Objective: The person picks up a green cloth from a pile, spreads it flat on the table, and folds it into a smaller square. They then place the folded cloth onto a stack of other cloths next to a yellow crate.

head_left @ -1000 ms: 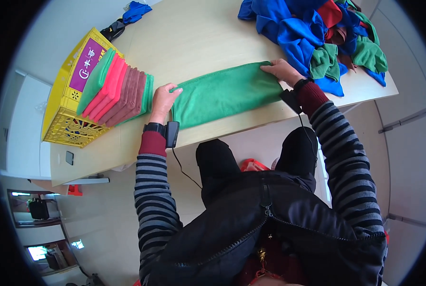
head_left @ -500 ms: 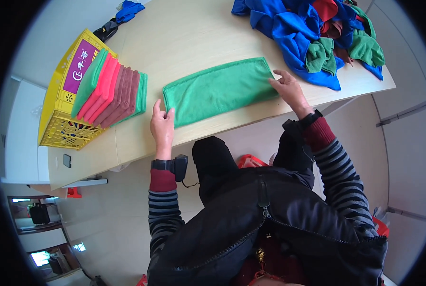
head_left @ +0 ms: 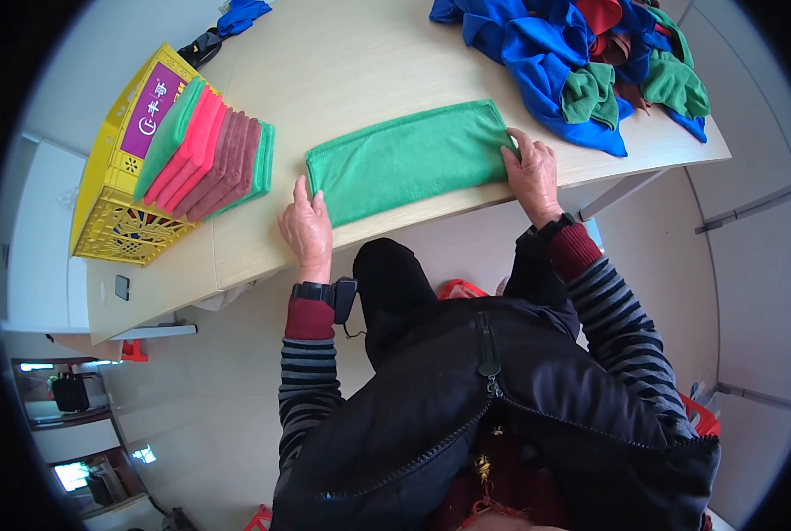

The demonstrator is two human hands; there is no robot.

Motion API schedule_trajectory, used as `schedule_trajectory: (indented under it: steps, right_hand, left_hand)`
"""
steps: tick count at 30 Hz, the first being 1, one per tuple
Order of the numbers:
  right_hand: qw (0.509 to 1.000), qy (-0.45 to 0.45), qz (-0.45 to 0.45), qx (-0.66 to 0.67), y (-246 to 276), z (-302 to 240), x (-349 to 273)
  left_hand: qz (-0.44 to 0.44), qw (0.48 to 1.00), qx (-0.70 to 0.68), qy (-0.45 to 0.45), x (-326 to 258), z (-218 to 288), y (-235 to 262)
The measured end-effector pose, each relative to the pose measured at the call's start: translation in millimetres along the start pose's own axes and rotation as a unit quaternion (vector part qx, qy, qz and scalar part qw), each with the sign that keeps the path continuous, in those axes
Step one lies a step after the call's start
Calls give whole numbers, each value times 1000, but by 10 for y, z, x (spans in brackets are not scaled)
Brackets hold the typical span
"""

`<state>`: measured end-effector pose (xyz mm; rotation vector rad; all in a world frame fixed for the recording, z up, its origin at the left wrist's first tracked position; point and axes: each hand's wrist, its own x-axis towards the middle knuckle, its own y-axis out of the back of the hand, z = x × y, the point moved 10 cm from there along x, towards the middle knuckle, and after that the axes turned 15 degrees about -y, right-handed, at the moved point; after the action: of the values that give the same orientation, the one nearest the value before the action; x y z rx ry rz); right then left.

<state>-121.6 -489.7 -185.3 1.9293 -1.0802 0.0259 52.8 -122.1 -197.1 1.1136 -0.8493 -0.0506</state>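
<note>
A folded green cloth lies flat on the pale wooden table, near its front edge. My left hand rests on the table at the cloth's near left corner, fingers on its edge. My right hand presses on the cloth's right end, fingers spread flat. Neither hand lifts anything.
A yellow crate at the left holds folded cloths in green, pink and brown, standing on edge. A heap of blue, green and red cloths fills the far right. A small dark object lies near the left front edge.
Both hands have drawn back toward the table's front edge along the green cloth. The cloth now lies shorter and neater than a second ago.
</note>
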Motion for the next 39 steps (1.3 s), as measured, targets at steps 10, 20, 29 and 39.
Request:
schedule_trajectory:
  steps: [10, 20, 29, 39]
  right_hand:
    - [998, 41, 36, -24, 106, -20, -104]
    - [983, 124, -103, 87, -50, -1051, -161]
    - [970, 144, -198, -16, -867, -1294, -730]
    - [966, 91, -130, -205, -639, -421, -145]
  left_hand:
    - [-33, 996, 78, -27, 20, 104, 69]
    - [-9, 970, -23, -241, 350, 1236, 191]
    - [-161, 958, -37, -232, 99, 1360, -589]
    - [-210, 968, 15, -138, 94, 598, -530]
